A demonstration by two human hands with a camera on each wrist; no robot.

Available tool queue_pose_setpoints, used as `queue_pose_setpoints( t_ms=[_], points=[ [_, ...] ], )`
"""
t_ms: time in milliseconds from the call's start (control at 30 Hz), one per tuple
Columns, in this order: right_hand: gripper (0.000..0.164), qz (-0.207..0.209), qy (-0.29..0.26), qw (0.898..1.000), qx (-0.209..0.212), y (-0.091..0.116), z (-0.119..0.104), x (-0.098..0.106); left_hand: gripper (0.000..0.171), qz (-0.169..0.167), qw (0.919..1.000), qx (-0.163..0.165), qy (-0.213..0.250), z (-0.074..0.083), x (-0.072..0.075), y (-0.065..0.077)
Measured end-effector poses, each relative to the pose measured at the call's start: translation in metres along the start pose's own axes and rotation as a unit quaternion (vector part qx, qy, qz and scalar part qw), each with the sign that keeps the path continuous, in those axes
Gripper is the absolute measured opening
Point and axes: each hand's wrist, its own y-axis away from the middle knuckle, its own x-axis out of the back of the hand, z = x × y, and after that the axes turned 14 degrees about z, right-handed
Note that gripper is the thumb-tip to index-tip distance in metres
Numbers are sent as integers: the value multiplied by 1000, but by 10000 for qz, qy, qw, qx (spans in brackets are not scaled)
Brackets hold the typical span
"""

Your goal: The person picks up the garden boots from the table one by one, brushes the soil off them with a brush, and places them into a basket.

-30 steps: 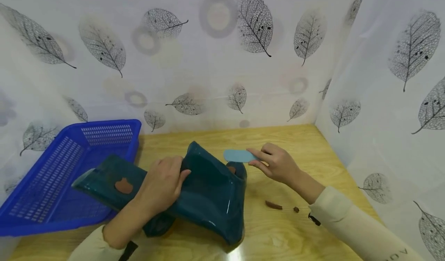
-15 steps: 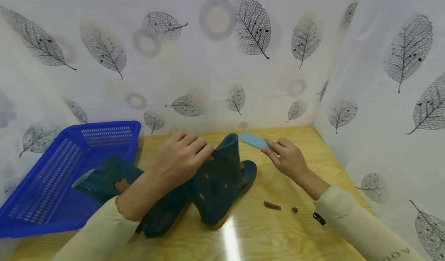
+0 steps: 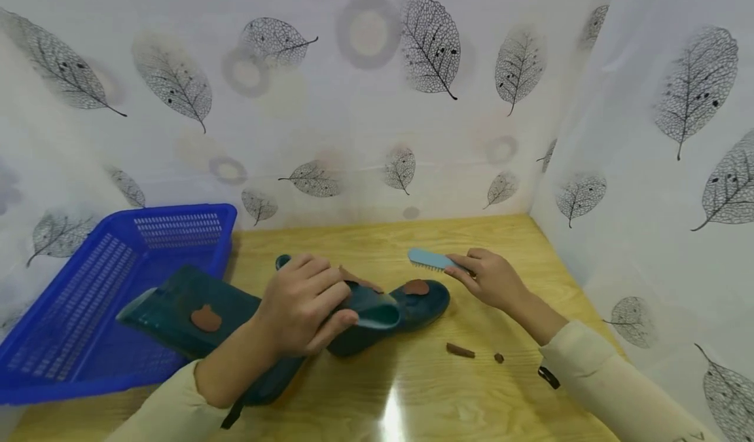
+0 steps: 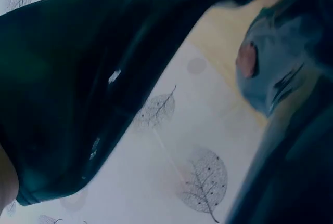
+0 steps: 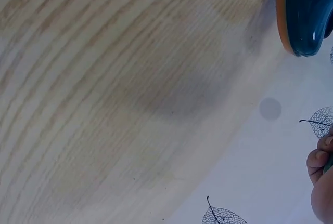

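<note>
My left hand (image 3: 306, 304) grips the upper shaft of a dark green rain boot (image 3: 429, 308), which is tipped so its opening faces the near side and its toe points right. A brown, clay-like patch (image 3: 416, 287) sticks to that toe. The shaft of this boot (image 4: 78, 89) fills the left of the left wrist view. Leaning beside it is a second green boot (image 3: 171, 304) with another brown patch (image 3: 205, 317) on its shaft. My right hand (image 3: 495, 281) pinches the handle of a light blue brush (image 3: 429, 259), bristles down, above and behind the toe.
A blue plastic basket (image 3: 226, 245) stands at the left, with the second boot's shaft overlapping it. On the wooden table (image 3: 471, 403) lie a brown strip (image 3: 460, 350) and a small brown crumb (image 3: 499, 357). Leaf-patterned white curtains (image 3: 365, 114) border the back and sides.
The held boot has turned from lying across, through upright, to having its opening toward the near side and its patched toe showing. The brush moved right and up, then down slightly.
</note>
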Motion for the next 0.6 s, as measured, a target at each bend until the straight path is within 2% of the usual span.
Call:
queue_pose_setpoints(
  t_ms=[200,333,433,600],
  points=[
    [52,-349,-36,9994,-15,2,0,-6,49,342,9993,174,29,10,4,15],
    [34,-453,12,9990,6,2,-1,-9,48,813,9962,-274,152,13,4,23],
    [34,-544,44,9985,-19,2,-1,-11,48,1067,9921,-636,190,15,4,26],
    [32,-763,58,9970,-152,2,-1,-13,49,1318,9886,-693,242,15,5,27]
  ],
)
